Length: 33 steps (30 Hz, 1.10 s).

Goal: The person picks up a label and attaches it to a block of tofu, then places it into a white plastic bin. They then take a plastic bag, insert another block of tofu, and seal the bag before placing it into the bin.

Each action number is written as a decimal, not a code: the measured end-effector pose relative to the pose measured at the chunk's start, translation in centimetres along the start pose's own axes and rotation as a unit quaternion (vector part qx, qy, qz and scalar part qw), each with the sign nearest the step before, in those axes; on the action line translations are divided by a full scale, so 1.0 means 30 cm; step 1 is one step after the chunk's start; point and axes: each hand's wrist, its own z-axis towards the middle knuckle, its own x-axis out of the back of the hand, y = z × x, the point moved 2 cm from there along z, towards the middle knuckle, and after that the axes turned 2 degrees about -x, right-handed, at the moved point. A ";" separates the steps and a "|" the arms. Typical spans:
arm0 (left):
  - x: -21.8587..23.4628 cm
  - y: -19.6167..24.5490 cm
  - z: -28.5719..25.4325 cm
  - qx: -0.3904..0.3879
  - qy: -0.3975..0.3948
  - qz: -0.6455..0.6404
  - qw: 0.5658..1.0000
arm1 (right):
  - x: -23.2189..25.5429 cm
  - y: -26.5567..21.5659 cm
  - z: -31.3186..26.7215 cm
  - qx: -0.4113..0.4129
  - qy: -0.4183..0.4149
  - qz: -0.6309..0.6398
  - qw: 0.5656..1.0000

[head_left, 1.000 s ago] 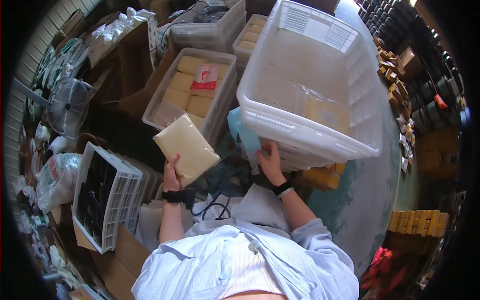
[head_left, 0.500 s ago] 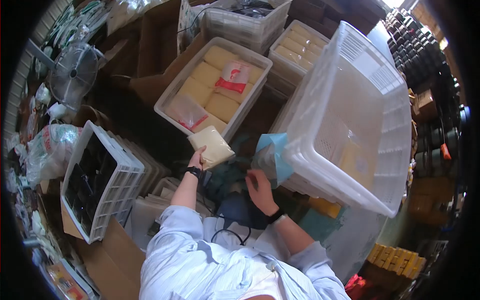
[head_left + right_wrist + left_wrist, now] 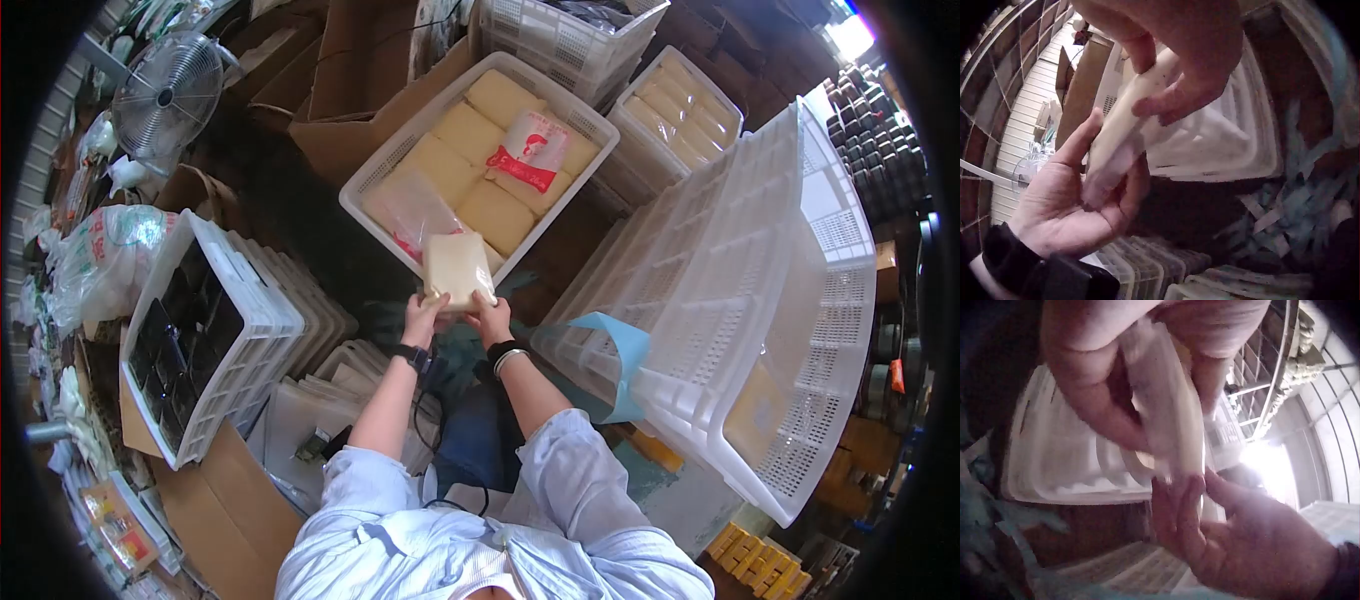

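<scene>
Gently steady the pale packet (image 3: pixel 457 268) by the near corner of the white crate (image 3: pixel 603 140), pinched at the near edge between thumb and fingers of left hand (image 3: pixel 423 320) and right hand (image 3: pixel 490 319); squeeze evenly, ideally, to avoid denting.

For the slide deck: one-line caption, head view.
Left hand and right hand hold a cream packet beside a white crate of yellowish packets.

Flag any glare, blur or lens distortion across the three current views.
Head: strong fisheye curve, black corners, bright glare at upper right, packet outline still legible; left wrist: blown-out glare above the right hand, packet detail soft; right wrist: dim, dark corners, strips at right sit in shadow.
</scene>
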 end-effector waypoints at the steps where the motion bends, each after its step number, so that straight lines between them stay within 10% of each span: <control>1: 0.016 -0.020 0.038 -0.017 0.017 0.003 1.000 | -0.009 0.008 0.007 -0.006 -0.004 0.006 1.000; 9: 0.009 -0.075 -0.042 0.032 0.001 0.068 0.997 | 0.200 -0.003 -0.297 0.147 -0.041 -0.267 0.952; 11: -0.087 -0.035 -0.200 0.032 -0.087 0.115 0.989 | 0.289 -0.069 -0.503 0.213 -0.103 -0.270 0.933; 20: -0.552 0.024 -0.746 -0.068 -0.525 0.193 0.826 | 0.645 -0.284 -0.970 0.315 0.191 -0.188 0.911; 28: -0.638 -0.048 -0.850 0.027 -0.421 0.160 0.892 | 0.733 -0.287 -0.922 0.463 0.199 -0.187 0.843; 33: -0.624 0.039 -0.940 0.037 -0.402 0.060 0.913 | 0.701 -0.332 -1.001 0.428 0.113 -0.161 0.882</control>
